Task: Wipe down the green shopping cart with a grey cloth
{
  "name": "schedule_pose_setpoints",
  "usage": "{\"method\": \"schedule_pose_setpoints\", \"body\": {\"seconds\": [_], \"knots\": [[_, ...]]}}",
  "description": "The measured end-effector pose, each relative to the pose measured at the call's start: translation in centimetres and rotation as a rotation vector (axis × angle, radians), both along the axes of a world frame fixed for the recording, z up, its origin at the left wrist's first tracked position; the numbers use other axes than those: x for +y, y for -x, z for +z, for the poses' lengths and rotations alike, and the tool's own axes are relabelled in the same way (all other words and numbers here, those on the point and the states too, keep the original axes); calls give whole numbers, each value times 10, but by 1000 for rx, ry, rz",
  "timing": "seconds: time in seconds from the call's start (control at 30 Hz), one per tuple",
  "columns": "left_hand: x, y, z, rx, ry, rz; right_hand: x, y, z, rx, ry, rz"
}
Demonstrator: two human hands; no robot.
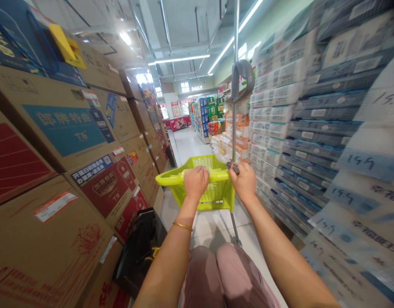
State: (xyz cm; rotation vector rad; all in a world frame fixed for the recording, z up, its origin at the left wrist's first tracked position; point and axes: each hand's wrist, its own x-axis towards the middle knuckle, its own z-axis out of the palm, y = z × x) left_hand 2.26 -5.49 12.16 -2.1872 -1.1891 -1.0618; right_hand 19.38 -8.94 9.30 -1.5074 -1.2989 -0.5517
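Note:
A lime-green shopping cart [215,204] with a perforated basket stands in front of my knees. My left hand [196,182] is closed over the middle of its handle bar, and a gold bracelet circles that wrist. At the right end of the bar my right hand [244,182] is also closed, its fingers partly hidden. A small dark grey clamp-like piece [236,169] shows beside the right thumb. Just past this hand rises a thin metal pole [234,137] carrying a grey loop-shaped handle [245,79] higher up. No goods are visible in the basket.
Cardboard cartons [65,132] are stacked along the left, with a black bag [141,244] low beside them. Tall stacks of wrapped paper packs [274,115], blurred at the edge, line the right. A tiled aisle [187,141] leads to more displays [203,115].

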Motion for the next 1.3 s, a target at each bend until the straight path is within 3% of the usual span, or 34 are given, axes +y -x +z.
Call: {"method": "schedule_pose_setpoints", "body": {"seconds": [0.13, 0.4, 0.6, 0.77, 0.87, 1.03, 1.2, 1.3], "knots": [[-4, -4, 0, -9, -6, 44, -3, 8, 8, 52, 52, -34], [-4, -2, -1, -23, -31, 59, -6, 74, 13, -47, 27, 55], [3, 10, -2, -12, -87, 13, -3, 46, 8, -158, 70, 122], [8, 10, -3, -32, -102, 8, 3, 7, 8, 0, 74, 82], [9, 6, -4, -44, -118, 26, 6, -2, 10, 72, 90, 73], [8, 2, -3, -41, -121, 77, 5, 25, 18, 58, 162, 25], [10, 4, -2, -22, -93, 75, 4, 70, 19, -64, 137, 109], [13, 9, -3, -14, -74, 46, 6, 72, 16, -98, 137, 137]]}}
